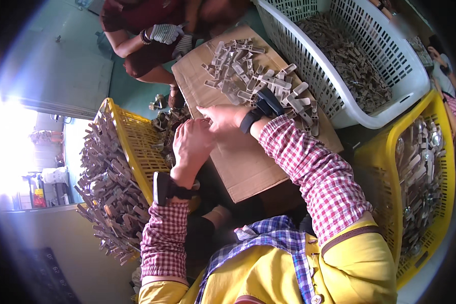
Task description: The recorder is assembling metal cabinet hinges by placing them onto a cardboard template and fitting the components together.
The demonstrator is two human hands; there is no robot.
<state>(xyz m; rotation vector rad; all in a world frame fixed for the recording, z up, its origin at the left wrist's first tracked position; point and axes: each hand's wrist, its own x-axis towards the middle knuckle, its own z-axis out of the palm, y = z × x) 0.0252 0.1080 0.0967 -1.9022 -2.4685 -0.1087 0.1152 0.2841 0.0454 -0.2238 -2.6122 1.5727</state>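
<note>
- Nearest: the person's own chest in a yellow apron over a blue check shirt; both forearms in red-and-white check sleeves rise from the lower edge.
- Left hand (191,144): back toward the camera, fingers curled inward, a dark band with a flat dark block at the wrist. It sits at the near left corner of the cardboard sheet (248,162). Whether it is closed on anything cannot be told; the palm side is hidden.
- Right hand (222,117): just beside the left, touching or nearly so, lying on the cardboard with fingers pointing left. A dark band at this wrist too. Contents of the hold not visible; cannot tell.
- Grey metal parts (258,83): loose pile on the far half of the cardboard, just beyond the right hand.
- Left: yellow crate (131,147), tilted, heaped with similar grey parts.
- Right: second yellow crate (438,152) holding parts with round shiny ends.
- Far right: white basket (390,66) with darker small parts.
- Farthest: another person, dark red top, gloved hand (165,33) at the cardboard's far edge.
</note>
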